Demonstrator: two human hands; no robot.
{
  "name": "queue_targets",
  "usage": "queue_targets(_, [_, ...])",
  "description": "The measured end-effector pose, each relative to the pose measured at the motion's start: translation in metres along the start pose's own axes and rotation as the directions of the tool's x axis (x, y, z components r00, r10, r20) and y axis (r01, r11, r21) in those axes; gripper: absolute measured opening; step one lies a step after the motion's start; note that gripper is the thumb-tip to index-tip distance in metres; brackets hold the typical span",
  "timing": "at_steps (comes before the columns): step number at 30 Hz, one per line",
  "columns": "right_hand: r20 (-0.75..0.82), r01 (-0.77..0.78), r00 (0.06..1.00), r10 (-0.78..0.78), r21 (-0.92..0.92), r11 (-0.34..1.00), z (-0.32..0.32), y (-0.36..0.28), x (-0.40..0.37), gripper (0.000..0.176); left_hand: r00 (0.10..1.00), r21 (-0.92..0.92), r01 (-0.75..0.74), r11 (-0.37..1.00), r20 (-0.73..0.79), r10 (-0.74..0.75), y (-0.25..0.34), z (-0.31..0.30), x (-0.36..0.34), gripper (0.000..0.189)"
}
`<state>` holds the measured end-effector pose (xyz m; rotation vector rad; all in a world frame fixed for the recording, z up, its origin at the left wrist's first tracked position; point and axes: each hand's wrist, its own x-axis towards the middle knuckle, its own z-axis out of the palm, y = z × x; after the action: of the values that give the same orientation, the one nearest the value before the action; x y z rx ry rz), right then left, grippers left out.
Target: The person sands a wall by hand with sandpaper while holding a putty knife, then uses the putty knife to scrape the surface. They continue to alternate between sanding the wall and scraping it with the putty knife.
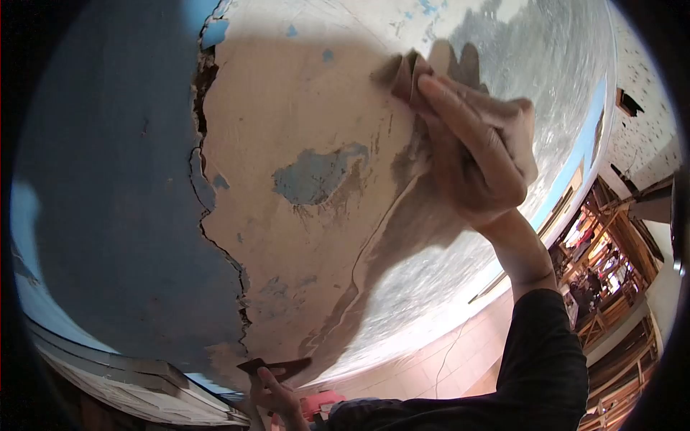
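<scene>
My right hand point(478, 144) is raised at the upper right, its fingers closed round a folded brown sheet point(410, 77) that touches the wall point(287, 93) or is very close to it. Low in the view, my left hand point(277, 399) grips a flat dark scraper-like tool point(284, 368) near the bottom of the wall crack. Peeled blue paint borders a pale bare area, and a blue-grey patch point(309, 176) shows in its middle.
A long jagged crack point(201, 100) runs down the wall. White slatted panels point(129, 381) lie at the lower left, a pinkish tiled floor point(431, 359) at the lower middle, and wooden framework point(618, 251) at the right. Something red point(323, 402) is beside my left hand.
</scene>
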<state>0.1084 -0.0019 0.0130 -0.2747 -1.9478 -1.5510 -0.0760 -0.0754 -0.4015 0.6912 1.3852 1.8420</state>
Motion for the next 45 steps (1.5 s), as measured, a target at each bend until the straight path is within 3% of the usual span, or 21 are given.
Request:
queue_targets(1, [-0.006, -0.015, 1.000, 0.016, 0.025, 1.000, 0.001, -0.003, -0.003, 0.035, 0.995, 0.073, -0.097, 0.993, 0.018, 0.096, 0.007, -0.003, 0.001, 0.046])
queue_targets(2, [0.090, -0.115, 0.989, 0.113, 0.020, 0.993, -0.012, -0.020, -0.009, 0.034, 0.981, 0.136, -0.193, 0.972, 0.033, 0.190, 0.016, -0.004, 0.000, 0.049])
queue_targets(4, [0.014, -0.053, 0.999, 0.051, 0.161, 0.985, -0.006, -0.015, -0.023, 0.035, 0.945, 0.199, -0.325, 0.924, 0.051, 0.322, 0.033, -0.003, 0.006, 0.058])
queue_targets(7, [-0.009, -0.004, 1.000, 0.005, 0.020, 1.000, -0.009, -0.008, -0.010, 0.036, 0.987, 0.195, -0.162, 0.967, 0.040, 0.157, 0.038, -0.001, 0.009, 0.063])
queue_targets(10, [-0.130, 0.073, 0.989, -0.074, -0.013, 0.997, 0.011, 0.019, 0.009, 0.039, 0.974, 0.203, -0.218, 0.955, 0.104, 0.201, 0.032, 0.008, 0.011, 0.066])
queue_targets(13, [-0.014, -0.053, 0.999, 0.052, -0.013, 0.999, -0.005, -0.012, -0.023, 0.041, 0.934, 0.186, -0.305, 0.934, 0.248, 0.256, 0.044, 0.007, 0.012, 0.068])
queue_targets(14, [-0.020, -0.066, 0.998, 0.066, 0.008, 0.998, -0.010, -0.018, -0.034, 0.041, 0.943, 0.236, -0.266, 0.934, 0.266, 0.201, 0.049, 0.004, 0.011, 0.071])
queue_targets(17, [0.058, -0.112, 0.992, 0.112, -0.002, 0.994, -0.014, -0.017, -0.028, 0.035, 0.951, 0.275, -0.214, 0.937, 0.279, 0.135, 0.042, -0.009, 0.015, 0.072])
queue_targets(20, [-0.095, -0.036, 0.995, 0.037, 0.009, 0.999, 0.008, 0.005, 0.003, 0.039, 0.964, 0.295, -0.182, 0.938, 0.242, 0.111, 0.042, 0.000, 0.013, 0.072])
queue_targets(25, [-0.043, -0.096, 0.994, 0.097, 0.014, 0.995, -0.006, -0.018, -0.034, 0.034, 0.958, 0.271, -0.192, 0.943, 0.262, 0.120, 0.041, -0.003, 0.010, 0.069])
queue_targets(30, [-0.061, -0.078, 0.995, 0.082, 0.054, 0.995, 0.004, 0.001, -0.005, 0.035, 0.985, 0.262, -0.081, 0.962, 0.167, 0.038, 0.030, 0.001, 0.006, 0.065])
queue_targets(31, [-0.072, -0.034, 0.997, 0.036, 0.037, 0.999, 0.004, 0.007, 0.001, 0.035, 0.978, 0.271, -0.091, 0.958, 0.204, 0.035, 0.027, 0.004, 0.004, 0.065])
queue_targets(34, [0.054, -0.121, 0.992, 0.118, 0.060, 0.991, -0.014, -0.015, -0.012, 0.036, 0.947, 0.255, -0.177, 0.951, 0.308, 0.094, 0.034, 0.008, -0.004, 0.064])
queue_targets(37, [0.003, -0.086, 0.996, 0.087, 0.151, 0.985, -0.011, -0.020, -0.028, 0.036, 0.962, 0.268, -0.092, 0.959, 0.274, 0.016, 0.027, -0.001, -0.008, 0.064])
queue_targets(38, [0.067, -0.061, 0.996, 0.057, 0.054, 0.997, -0.017, -0.015, -0.025, 0.035, 0.970, 0.255, -0.055, 0.965, 0.242, -0.008, 0.023, -0.002, -0.010, 0.064])
queue_targets(40, [0.047, -0.073, 0.996, 0.071, 0.038, 0.997, -0.016, -0.006, 0.000, 0.035, 0.976, 0.237, 0.003, 0.971, 0.211, -0.055, 0.018, 0.001, -0.011, 0.064])
queue_targets(43, [-0.023, -0.126, 0.992, 0.126, -0.001, 0.992, -0.007, -0.009, -0.008, 0.033, 0.947, 0.222, -0.124, 0.967, 0.316, 0.049, 0.029, 0.009, -0.013, 0.066])
queue_targets(45, [-0.034, -0.100, 0.995, 0.099, -0.028, 0.995, -0.007, -0.020, -0.030, 0.032, 0.945, 0.228, -0.134, 0.964, 0.323, 0.055, 0.028, 0.002, -0.012, 0.066])
